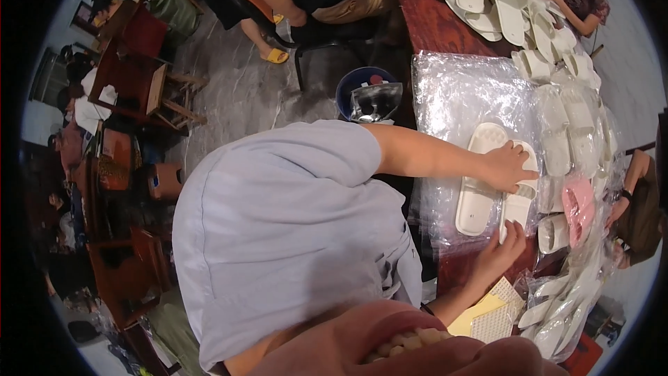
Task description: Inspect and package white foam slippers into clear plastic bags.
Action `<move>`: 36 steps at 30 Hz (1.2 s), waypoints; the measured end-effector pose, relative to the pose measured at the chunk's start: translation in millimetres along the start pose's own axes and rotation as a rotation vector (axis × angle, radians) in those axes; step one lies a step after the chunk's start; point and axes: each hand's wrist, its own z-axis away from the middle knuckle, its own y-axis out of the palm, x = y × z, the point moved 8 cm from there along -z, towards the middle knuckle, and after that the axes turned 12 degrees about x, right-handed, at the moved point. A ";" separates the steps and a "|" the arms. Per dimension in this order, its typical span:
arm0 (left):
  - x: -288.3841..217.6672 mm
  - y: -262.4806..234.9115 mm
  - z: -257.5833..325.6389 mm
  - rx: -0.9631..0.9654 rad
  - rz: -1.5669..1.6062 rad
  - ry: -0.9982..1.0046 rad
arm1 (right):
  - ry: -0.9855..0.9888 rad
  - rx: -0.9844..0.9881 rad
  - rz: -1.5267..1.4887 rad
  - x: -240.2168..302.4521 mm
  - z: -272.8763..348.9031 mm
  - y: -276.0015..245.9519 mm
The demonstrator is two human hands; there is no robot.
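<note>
Two white slippers lie side by side on clear plastic bags (452, 97) on a red-brown table (424, 21). My left hand (510, 166) reaches across my light blue shirt and presses down on the right slipper (518, 203), fingers curled over its strap. The left slipper (476, 198) lies just beside it. My right hand (502, 251) comes in from the lower edge and its fingertips grip the near end of that same right slipper.
Several bagged white slippers and a pink one (579, 202) are piled to the right. Loose white slippers (501, 0) lie at the table's far end, where other people sit. Perforated cream sheets (495, 313) are by my right wrist. A blue bin (369, 94) stands on the floor.
</note>
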 end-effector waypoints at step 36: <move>7.1 -115.2 17.0 -0.296 0.022 -0.073 | 0.436 0.073 -0.153 -18.3 32.6 64.4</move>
